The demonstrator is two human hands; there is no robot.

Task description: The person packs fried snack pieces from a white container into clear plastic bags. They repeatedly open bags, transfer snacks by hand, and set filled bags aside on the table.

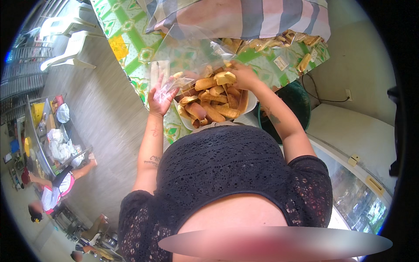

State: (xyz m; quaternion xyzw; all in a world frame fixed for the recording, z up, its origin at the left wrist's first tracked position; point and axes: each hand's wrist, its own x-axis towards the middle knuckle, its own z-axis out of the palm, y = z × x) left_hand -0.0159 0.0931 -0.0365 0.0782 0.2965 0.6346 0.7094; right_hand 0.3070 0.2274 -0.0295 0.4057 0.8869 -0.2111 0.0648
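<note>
A white plastic basin (252, 104) heaped with pieces of browned bread (214, 113) stands at the table's near edge. My left hand (162, 96) is at its left side, palm up, with a small clear plastic bag (170, 85) on the palm and fingers. Over the far part of the heap, my right hand (243, 76) bends its fingers at a bread piece; whether it grips one is hard to tell. A large clear plastic sheet or bag (186, 49) lies just beyond both hands.
A striped cloth (258, 18) covers packed bread (271, 42) on the green patterned tablecloth (131, 42). A dark green bin (296, 101) stands right of the table, near a glass-topped freezer (353, 183). White plastic chairs (73, 49), a loaded rack (59, 140) and two other people are at left.
</note>
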